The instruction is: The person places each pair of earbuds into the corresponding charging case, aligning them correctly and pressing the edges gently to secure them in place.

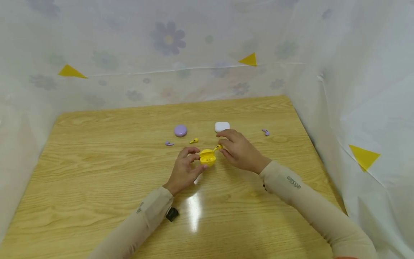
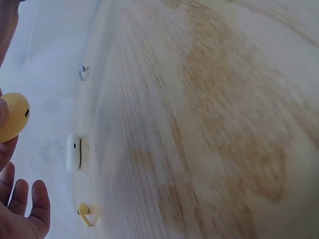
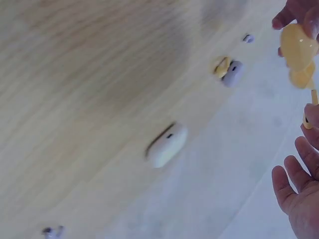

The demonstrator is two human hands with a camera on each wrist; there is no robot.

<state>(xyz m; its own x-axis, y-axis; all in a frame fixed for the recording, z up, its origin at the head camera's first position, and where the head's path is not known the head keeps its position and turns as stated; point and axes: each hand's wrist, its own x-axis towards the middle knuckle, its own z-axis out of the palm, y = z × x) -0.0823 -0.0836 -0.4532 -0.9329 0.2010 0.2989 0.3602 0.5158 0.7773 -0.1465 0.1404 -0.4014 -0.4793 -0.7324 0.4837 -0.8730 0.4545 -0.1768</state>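
In the head view my left hand (image 1: 184,171) grips a small yellow earbud case (image 1: 207,158) between thumb and fingers, its lid raised. My right hand (image 1: 240,150) pinches a yellow earbud (image 1: 218,147) right at the case's right edge, its stem pointing toward the case. The right wrist view shows this earbud (image 3: 307,121) at the fingertips, just below the case (image 3: 299,50). A second yellow earbud (image 1: 194,141) lies on the table behind the case. Seen from the left wrist, the rounded yellow case (image 2: 17,117) sits high over the tabletop.
Behind my hands lie a round purple case (image 1: 180,131) and a white case (image 1: 221,126). One purple earbud (image 1: 169,143) rests left of them, another (image 1: 266,132) at the right. The wooden table (image 1: 97,162) meets flowered sheeting (image 1: 194,82) at the back.
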